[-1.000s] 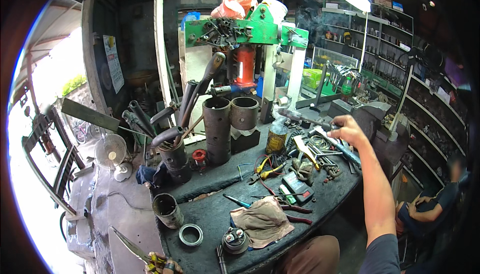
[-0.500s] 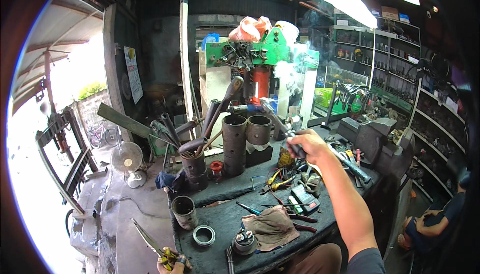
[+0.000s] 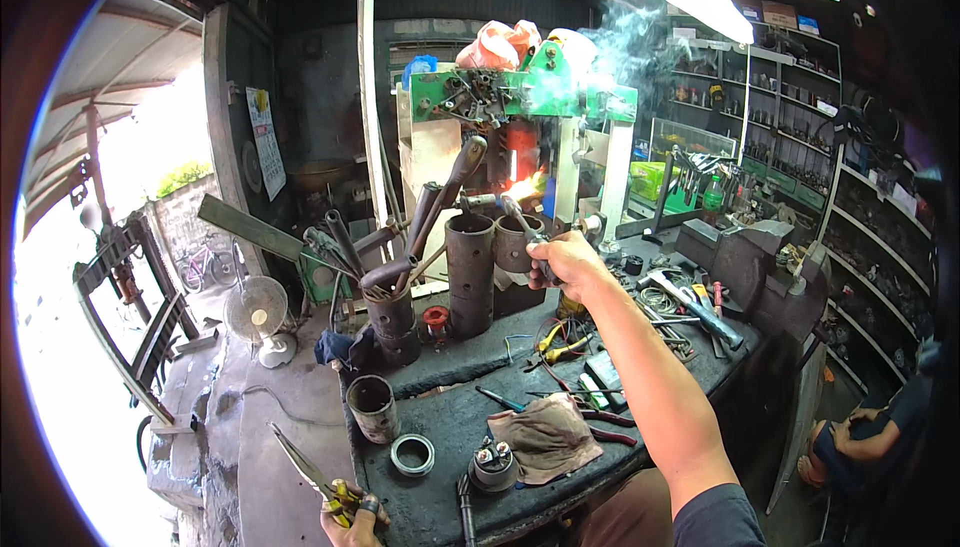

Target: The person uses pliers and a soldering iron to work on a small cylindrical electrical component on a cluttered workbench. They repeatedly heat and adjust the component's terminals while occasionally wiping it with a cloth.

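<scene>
My right hand (image 3: 567, 262) reaches out over the bench, its fingers wrapped around the dark handle of what looks like a soldering iron (image 3: 512, 209). The iron's metal head is beside an orange flame (image 3: 525, 187) coming from a torch nozzle (image 3: 477, 203) behind the metal cylinders. Low at the left, my left hand (image 3: 352, 525) is closed on long-nose pliers (image 3: 308, 465) with yellow-and-black handles, the jaws pointing up and left. Near it on the bench are a metal ring (image 3: 412, 455) and a round part with two terminals (image 3: 493, 467).
A brown rag (image 3: 546, 439), red-handled pliers (image 3: 612, 435) and a hammer (image 3: 700, 307) lie on the dark bench (image 3: 430, 507). Tall pipe cylinders (image 3: 470, 282) hold tools at the back. A fan (image 3: 257, 312) stands left; another person (image 3: 870, 442) sits at the right.
My right hand has moved left with the iron, bringing its head to the cylinders. An orange flame now shows there, and smoke has spread higher. My left hand has shifted slightly right with the pliers.
</scene>
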Demonstrator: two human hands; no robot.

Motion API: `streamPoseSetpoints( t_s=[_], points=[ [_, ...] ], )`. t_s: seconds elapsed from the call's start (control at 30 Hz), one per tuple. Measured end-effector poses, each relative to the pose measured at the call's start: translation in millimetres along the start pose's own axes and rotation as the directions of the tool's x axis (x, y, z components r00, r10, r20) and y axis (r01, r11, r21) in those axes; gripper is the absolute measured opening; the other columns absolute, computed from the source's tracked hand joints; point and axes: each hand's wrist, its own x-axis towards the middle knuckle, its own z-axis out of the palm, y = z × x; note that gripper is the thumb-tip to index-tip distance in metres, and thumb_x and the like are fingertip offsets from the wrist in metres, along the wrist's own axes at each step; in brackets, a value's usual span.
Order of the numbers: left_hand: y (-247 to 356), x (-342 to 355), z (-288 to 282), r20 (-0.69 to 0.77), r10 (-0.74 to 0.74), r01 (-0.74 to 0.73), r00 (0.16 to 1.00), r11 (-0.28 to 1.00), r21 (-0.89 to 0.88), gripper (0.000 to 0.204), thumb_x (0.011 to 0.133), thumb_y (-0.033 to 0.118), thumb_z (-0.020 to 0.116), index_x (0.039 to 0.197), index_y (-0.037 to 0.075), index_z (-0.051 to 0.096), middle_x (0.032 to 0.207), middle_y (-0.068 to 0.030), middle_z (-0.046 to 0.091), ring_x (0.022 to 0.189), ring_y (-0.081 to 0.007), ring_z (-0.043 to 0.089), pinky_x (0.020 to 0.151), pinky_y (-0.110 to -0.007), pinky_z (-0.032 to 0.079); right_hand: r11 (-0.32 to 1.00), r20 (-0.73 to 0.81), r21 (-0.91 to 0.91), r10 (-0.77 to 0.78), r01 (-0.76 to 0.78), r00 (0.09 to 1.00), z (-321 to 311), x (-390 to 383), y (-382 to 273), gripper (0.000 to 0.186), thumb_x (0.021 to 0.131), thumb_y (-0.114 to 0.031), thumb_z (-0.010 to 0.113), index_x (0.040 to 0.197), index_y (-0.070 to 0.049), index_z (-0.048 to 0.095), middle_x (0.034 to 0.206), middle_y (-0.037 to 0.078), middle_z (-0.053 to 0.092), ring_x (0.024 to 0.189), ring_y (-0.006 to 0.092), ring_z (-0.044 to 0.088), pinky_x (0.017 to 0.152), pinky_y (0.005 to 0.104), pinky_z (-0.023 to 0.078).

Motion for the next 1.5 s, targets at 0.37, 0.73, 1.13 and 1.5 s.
streamPoseSetpoints(
  t_s=[0.37, 0.73, 1.13, 1.5],
  points=[
    [-10, 0, -4, -0.079, -0.041, 0.035, 0.996, 0.997, -0.070, 0.033, 0.098, -0.005, 0.062, 0.129, 0.001, 0.054, 0.094, -0.0110, 0.061, 0.068, -0.0184, 0.061, 0.060, -0.034, 0.054, 0.927, -0.161, -0.309, -0.273, 0.214, 0.949, -53, -35, 36, 0.048, 0.107, -0.042, 0.069, 0.127, 0.002, 0.068, 0.094, 0.004, 0.069, 0.068, 0.0098, 0.063, 0.059, 0.0277, 0.053],
    [26, -7, 23, 0.029, -0.058, 0.050, 0.998, 0.971, 0.232, 0.024, 0.092, -0.009, 0.070, 0.111, 0.004, 0.063, 0.095, 0.0003, 0.061, 0.074, -0.0063, 0.056, 0.064, -0.023, 0.047, 0.391, 0.542, -0.685, -0.290, 0.615, 0.789, -42, -173, 115, 0.043, 0.099, -0.025, 0.075, 0.137, -0.007, 0.066, 0.121, 0.015, 0.068, 0.103, 0.0379, 0.071, 0.088, 0.0480, 0.058],
    [9, -14, 23, -0.047, 0.066, -0.048, 0.997, 0.947, 0.317, 0.031, 0.091, -0.010, 0.075, 0.117, 0.003, 0.063, 0.102, 0.0001, 0.063, 0.085, -0.0079, 0.060, 0.069, -0.023, 0.050, 0.312, 0.587, -0.584, -0.475, 0.749, 0.656, -47, -184, 155, 0.037, 0.091, -0.017, 0.077, 0.126, -0.009, 0.071, 0.118, 0.011, 0.068, 0.108, 0.0352, 0.067, 0.093, 0.0446, 0.055],
    [-1, -13, 10, -0.055, 0.079, -0.060, 0.995, 0.956, 0.288, 0.036, 0.093, -0.005, 0.076, 0.126, 0.002, 0.063, 0.110, -0.0030, 0.066, 0.087, -0.0094, 0.065, 0.062, -0.022, 0.055, 0.339, 0.604, -0.609, -0.386, 0.717, 0.697, -56, -190, 156, 0.028, 0.092, -0.020, 0.078, 0.118, -0.008, 0.075, 0.113, 0.012, 0.066, 0.105, 0.0356, 0.066, 0.091, 0.0457, 0.055]
  ],
)
